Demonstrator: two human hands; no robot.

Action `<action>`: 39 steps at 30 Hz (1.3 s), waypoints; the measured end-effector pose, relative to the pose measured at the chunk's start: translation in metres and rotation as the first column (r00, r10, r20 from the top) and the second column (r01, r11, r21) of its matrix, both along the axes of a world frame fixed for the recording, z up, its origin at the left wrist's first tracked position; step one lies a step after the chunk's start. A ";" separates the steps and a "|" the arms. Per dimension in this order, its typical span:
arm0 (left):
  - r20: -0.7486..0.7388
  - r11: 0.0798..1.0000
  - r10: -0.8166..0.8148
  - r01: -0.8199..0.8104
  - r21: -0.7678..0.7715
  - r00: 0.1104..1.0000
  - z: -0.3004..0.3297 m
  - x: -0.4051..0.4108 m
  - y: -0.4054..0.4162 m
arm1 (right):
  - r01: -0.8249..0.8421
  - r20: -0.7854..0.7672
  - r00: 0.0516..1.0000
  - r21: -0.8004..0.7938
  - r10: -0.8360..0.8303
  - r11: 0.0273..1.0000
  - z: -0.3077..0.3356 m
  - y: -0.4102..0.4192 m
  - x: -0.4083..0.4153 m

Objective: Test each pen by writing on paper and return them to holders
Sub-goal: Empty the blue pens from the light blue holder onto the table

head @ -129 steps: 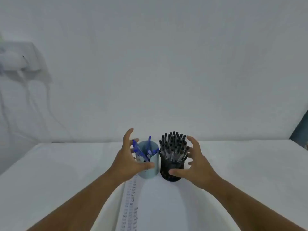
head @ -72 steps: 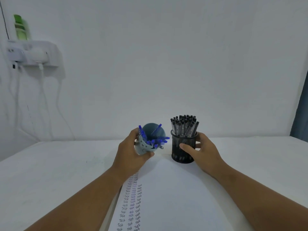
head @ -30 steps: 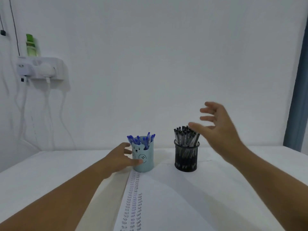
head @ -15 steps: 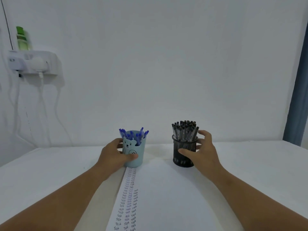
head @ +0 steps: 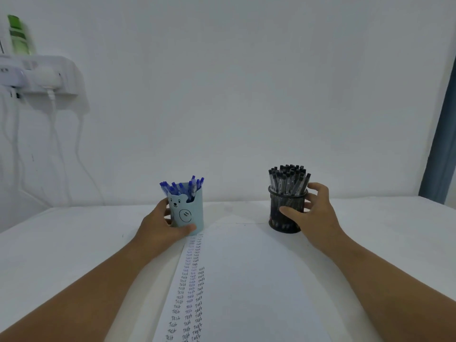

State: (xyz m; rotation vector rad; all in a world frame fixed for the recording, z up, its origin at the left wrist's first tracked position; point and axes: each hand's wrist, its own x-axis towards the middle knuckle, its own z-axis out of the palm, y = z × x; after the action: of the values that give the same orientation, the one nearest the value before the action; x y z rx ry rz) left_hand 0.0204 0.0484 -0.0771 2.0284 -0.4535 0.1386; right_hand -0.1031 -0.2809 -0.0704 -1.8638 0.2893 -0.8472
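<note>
Holders now farther apart; fingers (head: 318,191) curl round each holder.

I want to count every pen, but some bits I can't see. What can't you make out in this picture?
Head view:
- Black mesh holder: right hand covers its right side; the packed black pens overlap.
- Pale blue bear holder: its wall hides the blue pens' lower parts.
- White paper sheet: bottom edge cuts it off.
- Green bottle: blurred.

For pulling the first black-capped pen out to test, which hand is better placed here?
Probably the right. The right hand already grips the black mesh holder, just below the black-capped pens. The left hand grips the light blue bear holder, across the paper.
</note>
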 end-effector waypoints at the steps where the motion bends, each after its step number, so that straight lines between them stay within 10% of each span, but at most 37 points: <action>1: -0.014 0.999 -0.022 0.023 0.049 1.000 0.000 -0.002 0.001 | -0.007 -0.008 1.000 0.003 0.007 1.000 -0.001 -0.001 0.001; 14: 0.013 0.998 -0.022 0.021 0.059 1.000 -0.002 -0.012 -0.006 | -0.009 -0.024 1.000 -0.010 0.009 1.000 -0.002 0.006 -0.003; 19: 0.007 0.998 0.058 -0.058 0.025 0.998 -0.002 -0.004 -0.007 | 0.204 0.313 0.946 -0.361 -0.088 0.910 0.008 0.032 -0.014; 22: 0.001 0.998 0.070 -0.070 0.012 0.998 -0.001 -0.002 -0.008 | -0.130 0.048 0.977 -0.641 0.208 0.756 0.006 0.051 -0.022; 26: 0.001 0.997 0.079 -0.079 -0.015 0.997 0.000 -0.002 -0.007 | -0.480 -0.471 0.859 -0.604 0.200 0.637 -0.012 0.058 -0.014; 39: -0.055 0.984 -0.175 0.172 -0.053 0.983 0.015 -0.009 -0.042 | -0.475 -0.472 0.856 -0.554 0.211 0.684 -0.016 0.058 -0.011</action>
State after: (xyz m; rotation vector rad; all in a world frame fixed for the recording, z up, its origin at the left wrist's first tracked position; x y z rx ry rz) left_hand 0.0119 0.0062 -0.0625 1.9304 -0.5816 -0.0168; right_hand -0.1138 -0.2226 -0.0863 -2.6450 -0.1815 -0.3135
